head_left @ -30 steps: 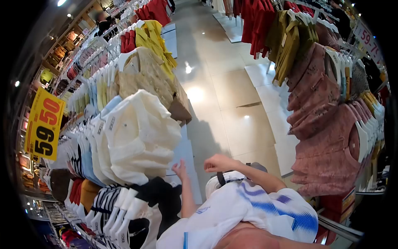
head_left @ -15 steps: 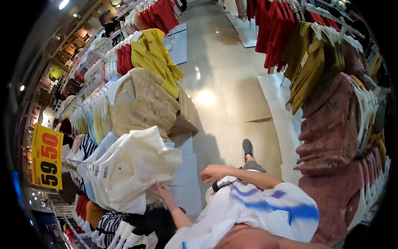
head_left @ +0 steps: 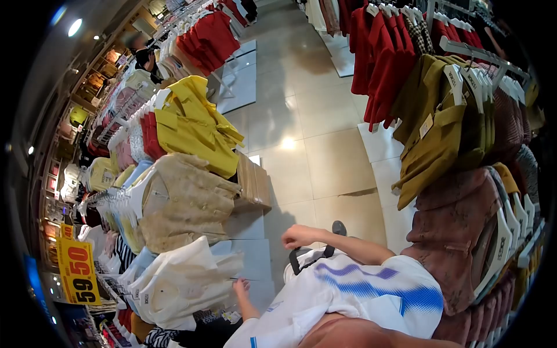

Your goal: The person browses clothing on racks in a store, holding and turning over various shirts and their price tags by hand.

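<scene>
My left hand (head_left: 241,286) is low in the centre, beside the lower right edge of a white hanging top (head_left: 185,278). Its small visible fingers look apart, and nothing shows in them. My right hand (head_left: 299,236) is up in front of my body with the fingers curled in, and no object shows in it. Just below it is a white bag (head_left: 288,271) with a black strap, against my white and blue shirt (head_left: 371,290). A beige patterned top (head_left: 183,203) hangs beyond the white one, then a yellow garment (head_left: 194,124).
A tiled aisle (head_left: 290,168) runs ahead between clothes racks. A cardboard box (head_left: 253,182) stands by the left rack. Olive (head_left: 432,133), red (head_left: 380,64) and pink (head_left: 447,238) garments hang on the right. A yellow price sign (head_left: 79,271) is at left. A person (head_left: 144,61) stands far left.
The racks have shifted down in view as I moved forward along the aisle. My left hand has gone from below the white top to its right edge. My right hand stays raised and curled.
</scene>
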Demonstrator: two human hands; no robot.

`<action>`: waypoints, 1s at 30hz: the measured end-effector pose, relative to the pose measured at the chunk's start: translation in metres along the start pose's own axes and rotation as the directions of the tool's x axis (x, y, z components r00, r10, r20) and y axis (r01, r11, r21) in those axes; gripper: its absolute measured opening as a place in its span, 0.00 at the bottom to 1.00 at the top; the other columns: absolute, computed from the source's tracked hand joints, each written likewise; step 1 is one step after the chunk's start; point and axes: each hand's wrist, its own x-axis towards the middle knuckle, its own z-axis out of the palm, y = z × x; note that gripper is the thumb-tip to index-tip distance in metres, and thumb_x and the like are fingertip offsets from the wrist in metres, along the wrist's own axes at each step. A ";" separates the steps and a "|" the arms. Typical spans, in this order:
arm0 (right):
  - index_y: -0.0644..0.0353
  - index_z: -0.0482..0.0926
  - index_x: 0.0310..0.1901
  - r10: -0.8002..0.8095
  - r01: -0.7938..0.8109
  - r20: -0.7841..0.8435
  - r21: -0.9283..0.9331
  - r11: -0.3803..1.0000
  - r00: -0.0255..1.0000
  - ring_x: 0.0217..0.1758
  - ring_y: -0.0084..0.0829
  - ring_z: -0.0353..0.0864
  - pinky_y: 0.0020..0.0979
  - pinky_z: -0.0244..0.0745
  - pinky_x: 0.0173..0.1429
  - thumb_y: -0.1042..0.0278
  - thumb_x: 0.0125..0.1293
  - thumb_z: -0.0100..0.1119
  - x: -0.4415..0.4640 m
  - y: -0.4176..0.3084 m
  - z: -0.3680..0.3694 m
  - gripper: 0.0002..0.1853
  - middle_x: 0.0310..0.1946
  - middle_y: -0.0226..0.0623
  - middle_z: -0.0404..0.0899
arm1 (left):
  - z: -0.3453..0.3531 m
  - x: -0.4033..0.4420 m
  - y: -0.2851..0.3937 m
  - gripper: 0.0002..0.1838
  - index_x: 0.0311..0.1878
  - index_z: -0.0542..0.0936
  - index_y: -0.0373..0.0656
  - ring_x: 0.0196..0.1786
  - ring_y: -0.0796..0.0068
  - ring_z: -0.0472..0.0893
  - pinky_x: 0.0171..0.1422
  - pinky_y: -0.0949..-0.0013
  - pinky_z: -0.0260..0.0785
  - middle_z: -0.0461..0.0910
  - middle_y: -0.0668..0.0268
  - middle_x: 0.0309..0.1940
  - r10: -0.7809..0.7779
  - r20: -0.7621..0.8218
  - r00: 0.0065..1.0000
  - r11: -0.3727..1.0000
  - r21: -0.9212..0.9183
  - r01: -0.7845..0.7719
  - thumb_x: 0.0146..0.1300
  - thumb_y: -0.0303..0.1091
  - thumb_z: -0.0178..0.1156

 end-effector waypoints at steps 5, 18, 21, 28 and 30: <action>0.61 0.78 0.31 0.014 -0.001 -0.096 0.134 0.991 0.995 0.25 0.35 0.78 0.34 0.71 0.33 0.62 0.63 0.51 -0.013 0.021 -0.039 0.12 0.21 0.37 0.78 | 0.100 -0.025 0.027 0.10 0.39 0.66 0.41 0.30 0.70 0.77 0.30 0.70 0.72 0.77 0.60 0.33 0.024 0.208 0.978 0.997 0.069 -0.039 0.62 0.35 0.56; 0.62 0.77 0.32 0.170 -0.156 -0.179 0.093 0.983 0.969 0.25 0.34 0.76 0.33 0.68 0.31 0.63 0.61 0.53 0.005 0.073 -0.116 0.10 0.21 0.37 0.78 | 0.268 -0.012 0.095 0.10 0.37 0.67 0.40 0.25 0.77 0.76 0.28 0.76 0.72 0.78 0.60 0.31 0.095 0.493 0.865 0.963 0.173 -0.204 0.66 0.35 0.54; 0.62 0.78 0.32 0.207 -0.190 -0.141 0.123 0.974 0.968 0.28 0.34 0.78 0.33 0.71 0.34 0.65 0.58 0.54 0.023 0.081 -0.146 0.09 0.24 0.38 0.79 | 0.298 0.010 0.094 0.10 0.35 0.67 0.40 0.25 0.77 0.76 0.27 0.76 0.71 0.78 0.60 0.30 0.024 0.511 0.859 0.971 0.192 -0.141 0.66 0.35 0.55; 0.61 0.78 0.31 0.226 -0.224 -0.113 0.032 0.974 0.968 0.28 0.33 0.78 0.33 0.71 0.35 0.66 0.57 0.55 0.085 0.117 -0.223 0.07 0.24 0.37 0.79 | 0.390 0.067 0.139 0.10 0.38 0.67 0.41 0.25 0.76 0.75 0.27 0.74 0.69 0.78 0.61 0.32 -0.001 0.576 0.817 0.981 0.157 -0.110 0.65 0.36 0.56; 0.59 0.77 0.31 0.169 -0.168 -0.066 0.018 0.986 0.983 0.24 0.32 0.75 0.33 0.69 0.31 0.65 0.59 0.55 0.105 0.125 -0.247 0.07 0.21 0.35 0.77 | 0.418 0.080 0.163 0.11 0.38 0.68 0.40 0.24 0.78 0.74 0.25 0.76 0.67 0.79 0.62 0.32 0.014 0.585 0.811 0.985 0.130 -0.110 0.64 0.37 0.57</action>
